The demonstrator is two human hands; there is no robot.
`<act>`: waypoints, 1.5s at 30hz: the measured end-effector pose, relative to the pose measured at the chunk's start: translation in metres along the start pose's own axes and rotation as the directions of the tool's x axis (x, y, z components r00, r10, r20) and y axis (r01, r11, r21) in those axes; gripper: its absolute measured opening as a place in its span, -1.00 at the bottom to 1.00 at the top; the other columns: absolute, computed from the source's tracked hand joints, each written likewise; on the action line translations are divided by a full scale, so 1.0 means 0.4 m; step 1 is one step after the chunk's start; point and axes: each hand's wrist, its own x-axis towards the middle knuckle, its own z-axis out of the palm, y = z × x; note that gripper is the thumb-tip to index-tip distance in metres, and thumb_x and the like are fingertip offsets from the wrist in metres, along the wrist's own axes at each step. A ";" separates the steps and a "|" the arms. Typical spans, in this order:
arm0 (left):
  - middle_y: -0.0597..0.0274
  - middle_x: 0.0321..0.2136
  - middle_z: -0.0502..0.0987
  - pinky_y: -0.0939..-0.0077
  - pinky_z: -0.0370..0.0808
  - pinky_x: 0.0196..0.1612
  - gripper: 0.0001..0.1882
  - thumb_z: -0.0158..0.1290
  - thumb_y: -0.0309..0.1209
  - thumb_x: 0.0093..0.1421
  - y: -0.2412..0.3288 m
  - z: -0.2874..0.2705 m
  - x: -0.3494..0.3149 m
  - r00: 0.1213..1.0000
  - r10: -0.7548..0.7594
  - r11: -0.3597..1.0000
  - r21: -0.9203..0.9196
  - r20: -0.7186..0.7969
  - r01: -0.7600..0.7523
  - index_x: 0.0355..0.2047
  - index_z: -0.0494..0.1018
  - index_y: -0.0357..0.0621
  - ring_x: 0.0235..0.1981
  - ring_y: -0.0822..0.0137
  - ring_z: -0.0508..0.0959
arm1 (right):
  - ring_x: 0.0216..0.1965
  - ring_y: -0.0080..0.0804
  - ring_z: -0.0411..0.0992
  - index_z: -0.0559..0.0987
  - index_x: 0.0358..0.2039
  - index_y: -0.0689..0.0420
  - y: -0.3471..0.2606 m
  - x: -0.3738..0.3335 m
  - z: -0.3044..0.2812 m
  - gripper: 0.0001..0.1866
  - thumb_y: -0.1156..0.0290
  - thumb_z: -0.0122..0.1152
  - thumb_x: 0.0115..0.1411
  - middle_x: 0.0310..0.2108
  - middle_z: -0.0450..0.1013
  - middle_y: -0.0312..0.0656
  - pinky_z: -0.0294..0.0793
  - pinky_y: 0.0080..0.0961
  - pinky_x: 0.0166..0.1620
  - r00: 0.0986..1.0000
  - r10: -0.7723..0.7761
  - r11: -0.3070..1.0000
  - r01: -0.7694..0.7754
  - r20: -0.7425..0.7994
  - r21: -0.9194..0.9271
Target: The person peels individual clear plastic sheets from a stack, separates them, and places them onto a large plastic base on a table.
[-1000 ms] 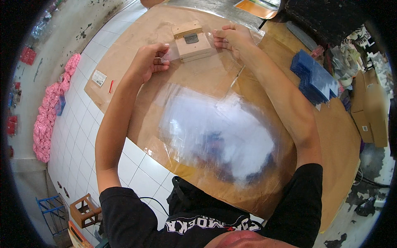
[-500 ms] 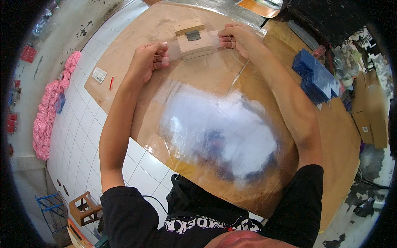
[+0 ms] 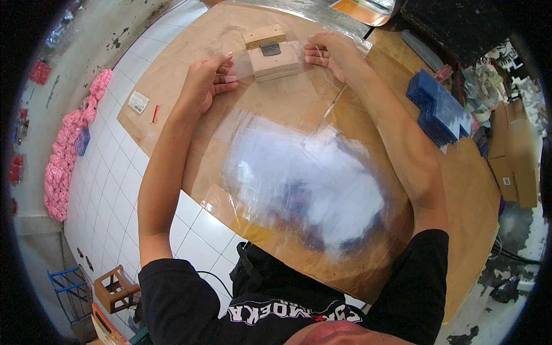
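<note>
Near the far side of the brown-covered table, my left hand (image 3: 211,81) pinches one side of a clear plastic sheet (image 3: 244,64). My right hand (image 3: 332,55) is closed at the sheet's opposite side, with its thumb above the curled fingers. Between the hands sits a small wooden block jig (image 3: 276,72), with a raised wooden bar at its back and a dark grey piece (image 3: 270,48) on top. The sheet stretches across this block; its exact edges are hard to see. Closer to me lies a loose pile of clear plastic sheets (image 3: 270,155), shiny with glare.
A stack of blue-tinted plastic pieces (image 3: 440,106) rests at the right, near cardboard boxes (image 3: 520,158). On the table's left lie a white label (image 3: 138,102) and a thin red item (image 3: 155,114). A pink bundle (image 3: 64,164) runs along the left wall.
Both hands stay almost in place around the wooden block, with only slight finger movement. The pile of sheets looks the same.
</note>
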 end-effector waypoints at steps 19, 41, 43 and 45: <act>0.27 -0.55 0.44 0.63 0.51 -0.50 -0.79 0.09 -0.32 0.11 -0.003 0.007 -0.007 0.999 0.042 0.999 -0.004 -0.011 -0.043 -0.41 0.44 -0.23 -0.59 0.48 0.46 | -0.40 -0.39 0.45 0.27 -0.11 0.31 0.003 -0.002 -0.006 -0.60 0.61 0.17 0.03 -0.40 0.39 -0.10 0.56 -0.56 -0.35 1.000 -0.029 0.999 0.029 -0.006 -0.033; 0.19 -0.51 0.42 0.55 0.55 -0.44 -0.72 0.07 -0.24 0.11 0.002 0.009 -0.008 0.999 0.035 0.999 -0.030 -0.038 -0.036 -0.41 0.42 -0.26 -0.51 0.38 0.47 | -0.34 -0.34 0.44 0.36 -0.24 0.32 0.002 -0.005 -0.004 -0.76 0.51 0.12 0.09 -0.35 0.39 -0.07 0.57 -0.46 -0.24 0.999 -0.043 0.999 0.044 -0.018 0.019; 0.19 -0.51 0.42 0.55 0.55 -0.44 -0.71 0.07 -0.24 0.10 0.002 0.009 -0.007 0.998 0.039 0.999 -0.027 -0.041 -0.040 -0.41 0.41 -0.26 -0.51 0.38 0.46 | -0.33 -0.34 0.44 0.36 -0.25 0.32 0.005 -0.002 -0.006 -0.76 0.51 0.12 0.09 -0.35 0.39 -0.07 0.57 -0.46 -0.24 0.998 -0.050 0.998 0.051 -0.025 0.029; 0.19 -0.52 0.42 0.56 0.54 -0.45 -0.71 0.07 -0.23 0.10 -0.001 0.008 -0.004 0.999 0.037 0.999 -0.034 -0.036 -0.038 -0.42 0.41 -0.26 -0.51 0.38 0.47 | -0.32 -0.34 0.44 0.36 -0.24 0.32 0.007 0.003 -0.007 -0.76 0.50 0.12 0.09 -0.35 0.39 -0.07 0.57 -0.47 -0.24 0.999 -0.044 0.999 0.044 -0.025 0.014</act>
